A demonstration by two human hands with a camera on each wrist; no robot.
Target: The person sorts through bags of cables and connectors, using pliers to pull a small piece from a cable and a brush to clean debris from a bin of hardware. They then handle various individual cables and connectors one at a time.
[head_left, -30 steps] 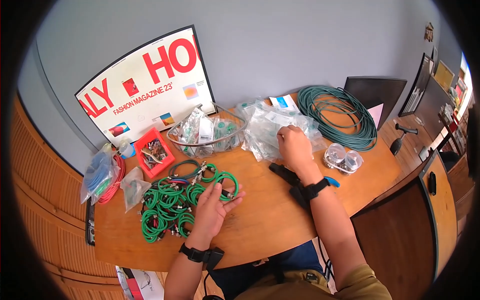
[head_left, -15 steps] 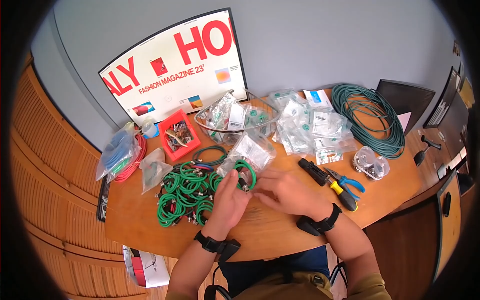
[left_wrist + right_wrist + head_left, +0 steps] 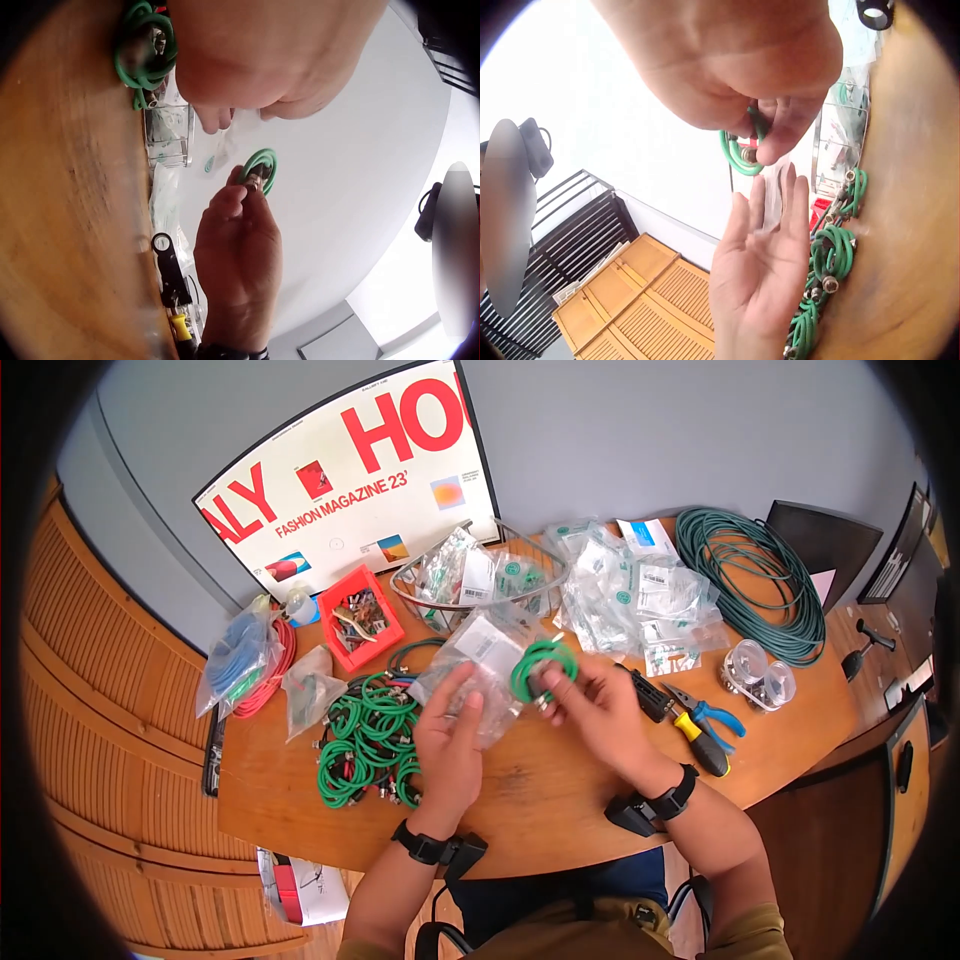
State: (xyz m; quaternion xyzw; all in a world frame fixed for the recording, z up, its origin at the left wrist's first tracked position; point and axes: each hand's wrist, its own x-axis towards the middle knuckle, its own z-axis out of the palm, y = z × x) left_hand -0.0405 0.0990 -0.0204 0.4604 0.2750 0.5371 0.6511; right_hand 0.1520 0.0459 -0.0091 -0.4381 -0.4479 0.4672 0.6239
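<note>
In the head view my right hand [image 3: 605,715] pinches a coiled green cable [image 3: 542,660] with metal connectors, up above the desk. The same green coil [image 3: 264,166] shows between thumb and fingers in the left wrist view. Beside it, my left hand [image 3: 448,755] holds a clear plastic bag [image 3: 488,650] with a white label. Straight fingers have the bag's film [image 3: 772,206] between them in the right wrist view, the palm turned toward the other hand. Several more green cable coils [image 3: 350,760] lie piled left of the left hand.
A wire basket [image 3: 480,598] of bagged parts and a red bin [image 3: 362,618] stand behind. More clear bags [image 3: 640,590] and a large dark green cable coil [image 3: 755,585] lie back right. Blue-handled pliers [image 3: 715,717], a yellow-black screwdriver [image 3: 705,745] and lidded tubs [image 3: 757,675] are at right.
My right hand came back from the bag pile with a bag, which my left hand now holds. The green cable coil passed from my left hand to my right and moved right.
</note>
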